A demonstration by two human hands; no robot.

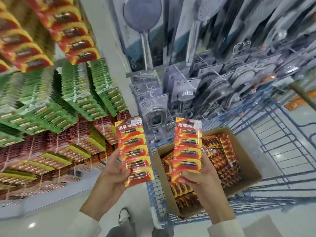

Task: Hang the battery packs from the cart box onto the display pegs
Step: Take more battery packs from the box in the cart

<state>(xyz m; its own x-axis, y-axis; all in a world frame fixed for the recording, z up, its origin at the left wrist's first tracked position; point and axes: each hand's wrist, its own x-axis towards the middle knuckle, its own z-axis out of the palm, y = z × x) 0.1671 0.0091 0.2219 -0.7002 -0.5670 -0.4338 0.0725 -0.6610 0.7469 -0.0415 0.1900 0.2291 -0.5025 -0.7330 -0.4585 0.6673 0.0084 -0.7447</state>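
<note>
Two long glossy red-and-yellow card strips of batteries stand upright, one in each hand. The left hand (113,175) clamps the left battery strip (134,151) by its lower end at 7 o'clock; the right hand (199,175) grips the right battery strip (187,147) the same way. At 4 o'clock the brown cardboard box (246,161), packed with more strips, sits in the blue wire cart (282,134). Pegs (75,98) at 10 o'clock carry green and red packs.

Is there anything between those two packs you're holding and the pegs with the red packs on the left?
Nothing visible. The left hand and right hand each hold a pack upright in open air; the red packs hang to their left, with only clear space between.
</note>
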